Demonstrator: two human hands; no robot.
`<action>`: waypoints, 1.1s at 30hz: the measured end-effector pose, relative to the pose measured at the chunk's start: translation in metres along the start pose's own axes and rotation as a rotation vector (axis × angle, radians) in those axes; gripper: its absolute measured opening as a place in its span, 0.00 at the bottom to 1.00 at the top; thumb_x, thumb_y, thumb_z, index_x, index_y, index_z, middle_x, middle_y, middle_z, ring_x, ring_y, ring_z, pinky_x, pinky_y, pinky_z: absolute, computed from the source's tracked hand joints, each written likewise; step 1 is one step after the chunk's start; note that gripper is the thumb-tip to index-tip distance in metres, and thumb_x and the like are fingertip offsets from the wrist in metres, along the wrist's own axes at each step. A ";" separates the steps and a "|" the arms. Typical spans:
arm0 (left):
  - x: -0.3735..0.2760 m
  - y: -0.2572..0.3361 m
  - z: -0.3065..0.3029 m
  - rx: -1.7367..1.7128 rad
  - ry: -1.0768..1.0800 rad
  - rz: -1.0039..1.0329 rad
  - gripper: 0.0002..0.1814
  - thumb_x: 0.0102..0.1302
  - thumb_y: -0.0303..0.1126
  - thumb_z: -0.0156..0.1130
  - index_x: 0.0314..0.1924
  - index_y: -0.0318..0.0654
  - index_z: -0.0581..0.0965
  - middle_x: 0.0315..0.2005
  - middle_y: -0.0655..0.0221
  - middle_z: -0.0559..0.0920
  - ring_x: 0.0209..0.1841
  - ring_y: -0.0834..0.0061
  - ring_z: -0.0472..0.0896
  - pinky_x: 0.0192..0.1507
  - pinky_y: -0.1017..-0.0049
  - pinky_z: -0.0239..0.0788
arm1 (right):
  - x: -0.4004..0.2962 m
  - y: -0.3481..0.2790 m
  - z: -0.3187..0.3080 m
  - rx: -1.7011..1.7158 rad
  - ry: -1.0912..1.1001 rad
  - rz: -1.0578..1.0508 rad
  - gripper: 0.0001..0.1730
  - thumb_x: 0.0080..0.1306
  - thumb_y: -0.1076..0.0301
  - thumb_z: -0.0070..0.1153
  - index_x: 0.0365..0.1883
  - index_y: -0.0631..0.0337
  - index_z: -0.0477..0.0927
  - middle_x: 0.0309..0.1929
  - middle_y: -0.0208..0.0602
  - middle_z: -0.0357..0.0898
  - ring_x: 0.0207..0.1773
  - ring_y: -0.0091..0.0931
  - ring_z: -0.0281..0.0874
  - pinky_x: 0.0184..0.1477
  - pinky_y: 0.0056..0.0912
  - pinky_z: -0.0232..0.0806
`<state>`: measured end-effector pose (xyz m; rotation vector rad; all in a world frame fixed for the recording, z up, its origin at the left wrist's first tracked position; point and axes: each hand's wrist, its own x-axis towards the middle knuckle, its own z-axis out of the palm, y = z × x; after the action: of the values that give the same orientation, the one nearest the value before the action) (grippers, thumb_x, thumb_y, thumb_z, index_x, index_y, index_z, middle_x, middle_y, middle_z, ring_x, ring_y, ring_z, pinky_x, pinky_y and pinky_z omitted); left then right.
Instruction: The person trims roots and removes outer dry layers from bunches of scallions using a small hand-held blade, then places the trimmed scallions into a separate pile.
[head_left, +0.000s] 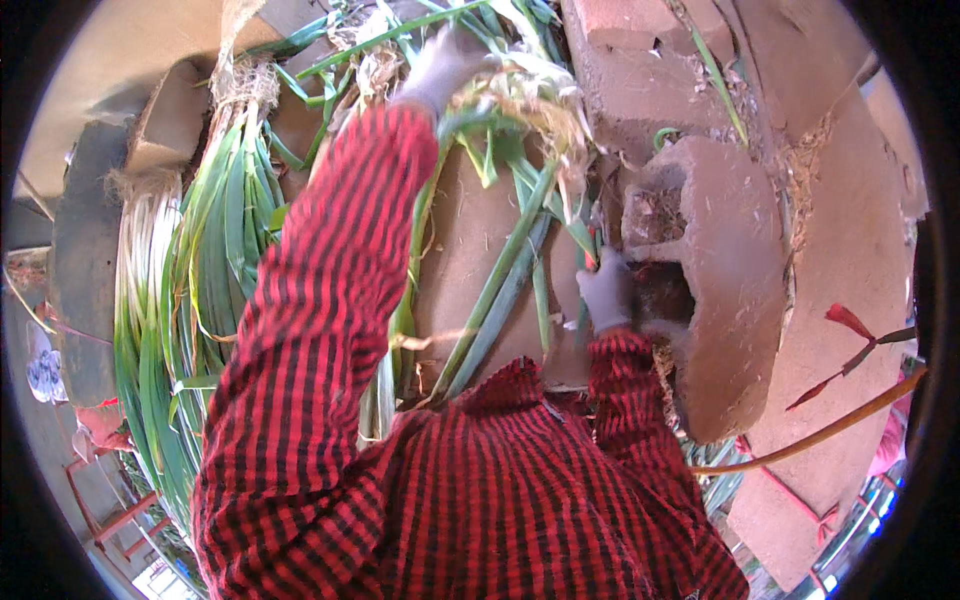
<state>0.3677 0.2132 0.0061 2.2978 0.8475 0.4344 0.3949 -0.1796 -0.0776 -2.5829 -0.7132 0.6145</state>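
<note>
My left hand (448, 66), in a light glove, reaches to the far side among green onion leaves (375, 41) and dry peelings (536, 97); its fingers are blurred. My right hand (609, 289), gloved too, has its fingers curled by a small red-and-green item (591, 251), beside a broken block. Whether it holds that item cannot be made out. Long green leaves (499, 281) lie between my forearms on a brown surface (457, 255). At the left lie a bundle of green onions (236, 187) with its roots away from me and a paler bundle (146, 255).
A broken hollow clay block (731, 285) stands right of my right hand, with more reddish blocks (652, 82) beyond. A thin curved stick (817, 435) and red ties (799, 495) are at the lower right. A dark curved slab (90, 262) borders the bundles at the left.
</note>
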 end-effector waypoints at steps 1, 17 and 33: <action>-0.032 -0.015 0.011 0.200 0.093 -0.039 0.50 0.57 0.54 0.75 0.69 0.28 0.64 0.56 0.43 0.78 0.51 0.56 0.83 0.51 0.64 0.77 | -0.007 -0.007 -0.007 0.086 -0.068 0.057 0.25 0.55 0.70 0.58 0.53 0.62 0.74 0.44 0.52 0.81 0.43 0.49 0.81 0.45 0.48 0.72; -0.188 0.030 0.143 -0.117 -0.090 -0.100 0.40 0.53 0.28 0.68 0.69 0.47 0.68 0.55 0.45 0.76 0.50 0.50 0.80 0.48 0.58 0.77 | -0.146 0.015 -0.080 1.125 -0.237 0.243 0.29 0.65 0.71 0.64 0.64 0.67 0.71 0.51 0.33 0.79 0.49 0.22 0.78 0.49 0.25 0.72; 0.111 -0.069 -0.059 0.330 -0.280 0.066 0.37 0.52 0.44 0.76 0.62 0.38 0.76 0.46 0.53 0.85 0.50 0.56 0.84 0.55 0.60 0.75 | -0.143 0.015 -0.067 0.916 -0.133 0.304 0.22 0.62 0.72 0.66 0.55 0.69 0.80 0.38 0.32 0.83 0.37 0.22 0.76 0.43 0.26 0.70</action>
<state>0.3891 0.3551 0.0124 2.6139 0.7478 -0.0073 0.3234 -0.2870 0.0141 -1.7950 -0.0149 0.9387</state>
